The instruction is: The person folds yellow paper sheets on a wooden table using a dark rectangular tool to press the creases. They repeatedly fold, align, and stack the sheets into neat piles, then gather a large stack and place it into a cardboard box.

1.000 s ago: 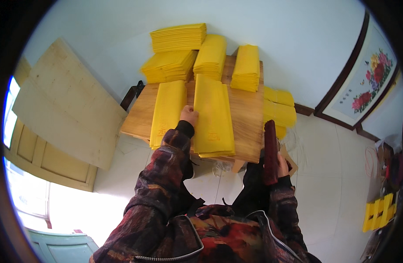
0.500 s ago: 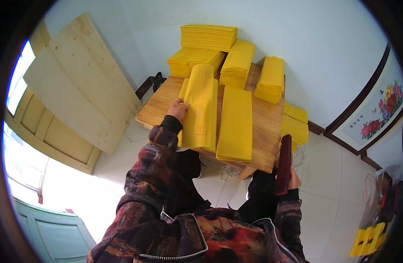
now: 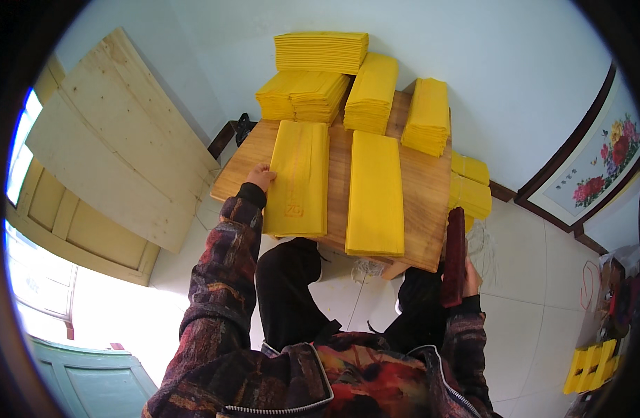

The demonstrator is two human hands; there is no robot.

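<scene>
While your left hand point(image 3: 262, 177) rests at the left long edge of the left-hand yellow stack point(image 3: 298, 181), the step in hand looks like placing or squaring folded paper on it. That stack lies flat on the wooden table point(image 3: 339, 174), its near end with the red print reaching about to the table's front edge. Your left fingers are bent at the paper's side, but you cannot be seen clearly enough to tell whether they pinch a sheet or only press against the edge. Your right hand point(image 3: 472, 281) is closed around a dark red bar point(image 3: 455, 261), held upright off the table's right side, apart from the paper. Just to the right of the first stack, with a strip of bare wood between them, lies the right-hand yellow stack point(image 3: 375, 195), which neither hand touches. Behind these two, thicker yellow piles point(image 3: 371, 90) stand toward the wall. As a judgement, the next move calls for lining up the left-hand stack's edges before you let go, with light finger pressure so the top layer does not slide, and for keeping the bar clear of the table corner.
</scene>
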